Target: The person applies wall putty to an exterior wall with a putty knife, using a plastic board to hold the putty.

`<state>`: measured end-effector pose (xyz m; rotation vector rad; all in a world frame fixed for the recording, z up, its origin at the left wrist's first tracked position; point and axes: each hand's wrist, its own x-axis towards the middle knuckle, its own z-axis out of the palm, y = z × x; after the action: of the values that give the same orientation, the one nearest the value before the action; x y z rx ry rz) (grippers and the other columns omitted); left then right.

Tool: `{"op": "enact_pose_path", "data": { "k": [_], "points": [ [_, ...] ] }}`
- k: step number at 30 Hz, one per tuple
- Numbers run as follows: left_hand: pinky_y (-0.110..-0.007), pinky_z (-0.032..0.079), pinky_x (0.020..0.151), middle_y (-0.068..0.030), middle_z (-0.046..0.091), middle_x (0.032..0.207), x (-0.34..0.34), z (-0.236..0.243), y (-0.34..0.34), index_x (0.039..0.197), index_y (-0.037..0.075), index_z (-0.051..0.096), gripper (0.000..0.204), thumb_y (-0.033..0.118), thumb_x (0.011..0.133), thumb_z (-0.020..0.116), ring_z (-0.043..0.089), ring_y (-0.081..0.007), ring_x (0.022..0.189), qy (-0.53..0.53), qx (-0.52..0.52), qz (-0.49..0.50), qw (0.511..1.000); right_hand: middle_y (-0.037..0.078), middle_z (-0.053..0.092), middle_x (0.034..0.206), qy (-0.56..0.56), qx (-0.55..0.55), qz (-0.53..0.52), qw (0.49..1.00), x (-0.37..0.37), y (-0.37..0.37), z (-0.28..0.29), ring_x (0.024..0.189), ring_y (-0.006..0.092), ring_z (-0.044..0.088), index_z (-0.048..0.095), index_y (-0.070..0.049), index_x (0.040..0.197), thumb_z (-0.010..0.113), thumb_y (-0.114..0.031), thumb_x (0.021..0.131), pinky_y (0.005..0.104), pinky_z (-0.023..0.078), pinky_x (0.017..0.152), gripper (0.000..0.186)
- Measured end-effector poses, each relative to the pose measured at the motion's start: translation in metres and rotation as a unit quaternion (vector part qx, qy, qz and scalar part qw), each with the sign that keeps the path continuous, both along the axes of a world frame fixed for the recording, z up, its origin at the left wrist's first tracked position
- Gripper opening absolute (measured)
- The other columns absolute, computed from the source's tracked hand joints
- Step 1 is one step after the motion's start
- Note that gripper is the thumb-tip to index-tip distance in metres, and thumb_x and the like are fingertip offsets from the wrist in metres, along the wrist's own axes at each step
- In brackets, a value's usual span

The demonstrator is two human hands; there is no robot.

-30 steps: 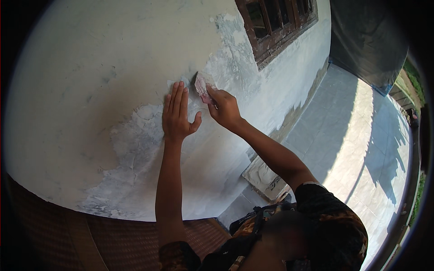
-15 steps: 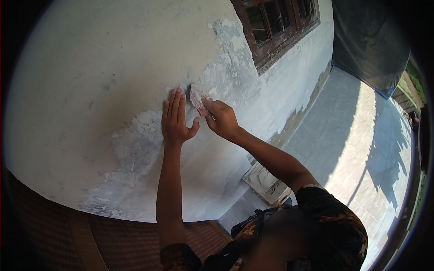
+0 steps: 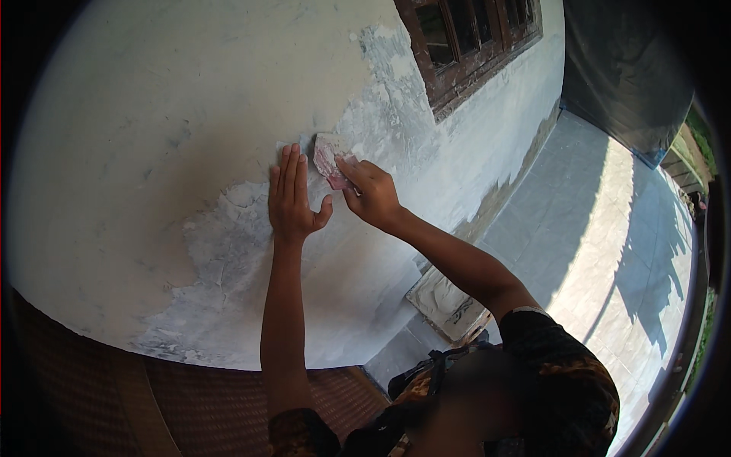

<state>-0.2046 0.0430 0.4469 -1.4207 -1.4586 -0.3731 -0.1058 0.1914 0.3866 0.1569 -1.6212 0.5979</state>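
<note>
My right hand (image 3: 371, 194) grips a putty scraper (image 3: 331, 156), its pinkish blade smeared with pale filler. The blade lies at the wall (image 3: 228, 114), where the cream coat borders a patchy grey-white area. To its left, my left hand (image 3: 291, 199) rests flat on the wall with fingers pointing up and thumb spread; it holds nothing. Below and left of that hand, a rough grey patch (image 3: 228, 228) of peeled coating shows. The scraper's grip end is hidden in my right fingers.
A brown wooden window (image 3: 464, 49) is set in the wall at upper right. On the grey tiled floor (image 3: 533, 221) stands a shallow box or tray (image 3: 445, 305) with white filler. Dark sheeting (image 3: 620, 76) hangs at the far right; woven brown panels (image 3: 221, 404) lie at lower left.
The scraper has shifted slightly left and up, and more of its blade face shows. My left hand stays flat on the wall.
</note>
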Motion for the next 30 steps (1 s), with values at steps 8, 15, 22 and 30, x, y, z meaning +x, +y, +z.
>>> {"op": "enact_pose_path", "data": {
  "k": [8, 15, 22, 30],
  "points": [
    [-0.053, 0.030, 0.114, -0.0236, 0.045, 0.148, 0.004, 0.002, 0.005, 0.140, -0.007, 0.043, 0.070, 0.045, 0.093, 0.047, 0.040, -0.0383, 0.141, -0.011, -0.009, -0.009, 1.000, 0.012, 0.063, 0.081, 0.048, -0.004, -0.160, 0.986, -0.027, 0.071, 0.082, 0.074, 0.0308, 0.062, 0.060, -0.004, 0.130, 0.068, 0.004, 0.073, 0.0399, 0.052, 0.062, 0.058],
    [-0.050, 0.030, 0.115, -0.0220, 0.047, 0.148, 0.001, -0.001, 0.004, 0.139, -0.006, 0.046, 0.069, 0.046, 0.094, 0.044, 0.042, -0.0351, 0.140, -0.007, -0.002, -0.004, 1.000, 0.013, 0.065, 0.082, -0.012, 0.017, -0.019, 1.000, 0.000, 0.012, 0.012, 0.069, 0.0296, 0.064, 0.061, -0.004, 0.127, 0.069, 0.006, 0.070, 0.0389, 0.054, 0.063, 0.059],
    [-0.057, 0.031, 0.112, -0.0246, 0.043, 0.149, 0.003, -0.001, 0.007, 0.140, -0.008, 0.042, 0.072, 0.046, 0.093, 0.048, 0.039, -0.0405, 0.141, -0.015, -0.021, -0.011, 1.000, 0.014, 0.065, 0.081, 0.033, -0.062, -0.148, 0.987, -0.020, 0.075, 0.081, 0.069, 0.0286, 0.063, 0.060, -0.001, 0.127, 0.067, 0.003, 0.073, 0.0375, 0.052, 0.063, 0.055],
    [-0.048, 0.027, 0.116, -0.0214, 0.048, 0.147, 0.001, 0.000, 0.004, 0.138, -0.006, 0.047, 0.068, 0.045, 0.093, 0.045, 0.041, -0.0346, 0.141, -0.007, -0.003, -0.010, 1.000, 0.014, 0.065, 0.082, -0.037, -0.013, -0.024, 0.999, 0.005, 0.011, 0.019, 0.073, 0.0313, 0.064, 0.061, -0.002, 0.126, 0.068, 0.004, 0.070, 0.0400, 0.054, 0.065, 0.057]
  ]
}}
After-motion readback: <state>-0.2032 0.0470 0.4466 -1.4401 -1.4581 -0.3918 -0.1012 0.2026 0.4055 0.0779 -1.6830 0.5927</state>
